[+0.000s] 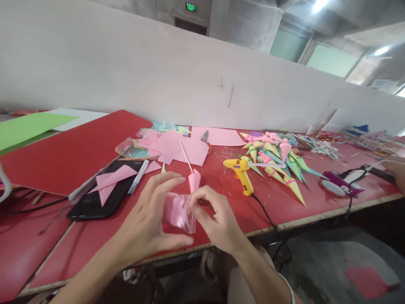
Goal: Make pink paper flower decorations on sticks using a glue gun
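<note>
A small clear plastic bag with something pink inside lies near the table's front edge, blurred a little. My right hand pinches its right edge between thumb and fingers. My left hand is curved around the bag's left side, thumb and fingers spread wide apart, with no clear grip on it. Just beyond the hands is a pink paper cone with a thin white stick extending from it. To the right, a yellow hot glue gun rests on the red table.
Finished paper cones are piled at right. Pink paper sheets, scissors and a marker lie behind. A black tray with pink pieces sits left. The glue gun's cord crosses the front edge. Another person's hand shows far right.
</note>
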